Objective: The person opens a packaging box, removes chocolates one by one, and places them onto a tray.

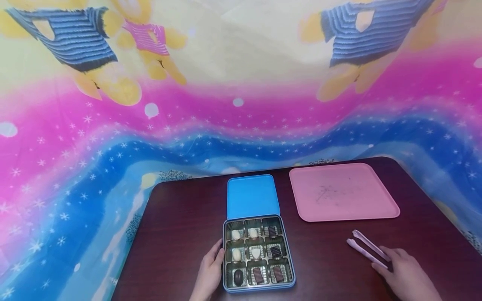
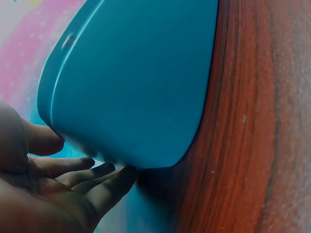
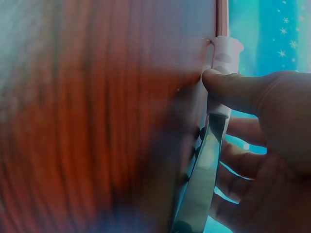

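Note:
Near the table's front, an open blue tin (image 1: 260, 288) holds chocolates in a sectioned gold insert, one per compartment. Several white chocolates (image 1: 256, 252) fill the back left part. Dark and brown chocolates (image 1: 257, 275) occupy the right column and front row. My left hand (image 1: 209, 269) touches the tin's left side; the left wrist view shows its fingers fairly straight along the tin wall (image 2: 131, 97). Over to the right, my right hand (image 1: 408, 269) grips pale pink tongs (image 1: 366, 252), their tips apart and pointing away. Metal shows on the tongs (image 3: 199, 189) in the right wrist view.
The tin's blue lid (image 1: 252, 196) lies hinged back behind it. A pink tray (image 1: 346, 192) with dark marks rests at the table's back right. A cartoon-printed cloth (image 1: 241, 121) hangs behind the dark wooden table (image 1: 177, 238).

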The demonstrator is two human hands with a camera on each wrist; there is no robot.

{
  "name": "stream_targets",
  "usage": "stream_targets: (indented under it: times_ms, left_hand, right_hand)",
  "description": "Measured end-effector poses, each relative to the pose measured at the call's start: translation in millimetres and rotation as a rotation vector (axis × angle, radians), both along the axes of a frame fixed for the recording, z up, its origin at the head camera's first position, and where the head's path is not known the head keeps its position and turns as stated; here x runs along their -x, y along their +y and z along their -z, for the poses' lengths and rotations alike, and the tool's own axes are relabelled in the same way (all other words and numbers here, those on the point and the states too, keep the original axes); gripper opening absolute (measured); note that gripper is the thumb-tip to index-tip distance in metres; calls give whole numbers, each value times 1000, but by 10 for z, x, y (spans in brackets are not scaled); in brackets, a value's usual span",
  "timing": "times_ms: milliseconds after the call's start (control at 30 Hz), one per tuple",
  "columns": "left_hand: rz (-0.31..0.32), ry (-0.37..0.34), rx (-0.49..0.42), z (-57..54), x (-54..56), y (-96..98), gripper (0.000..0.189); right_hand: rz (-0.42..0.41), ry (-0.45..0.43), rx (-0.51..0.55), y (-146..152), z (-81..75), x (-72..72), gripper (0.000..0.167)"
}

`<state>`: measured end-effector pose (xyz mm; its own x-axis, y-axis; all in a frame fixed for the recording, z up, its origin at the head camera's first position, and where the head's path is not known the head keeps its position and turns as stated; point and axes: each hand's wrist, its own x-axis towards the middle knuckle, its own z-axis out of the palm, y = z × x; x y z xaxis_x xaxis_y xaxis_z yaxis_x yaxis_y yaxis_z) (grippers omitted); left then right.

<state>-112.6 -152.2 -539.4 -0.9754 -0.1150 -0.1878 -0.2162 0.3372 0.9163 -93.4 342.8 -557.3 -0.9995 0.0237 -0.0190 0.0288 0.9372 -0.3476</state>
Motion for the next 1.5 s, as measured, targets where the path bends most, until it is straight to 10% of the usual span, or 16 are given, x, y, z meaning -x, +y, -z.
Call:
stream_targets:
  times_ms: [633, 1500]
  left_hand:
    - [-10, 35, 15, 14, -19, 5, 46]
    - [-16, 40, 22, 9, -20, 21, 46]
  right_hand:
    - [1, -8, 36, -69, -204, 99, 63]
    - [-189, 372, 140, -824, -794, 356, 46]
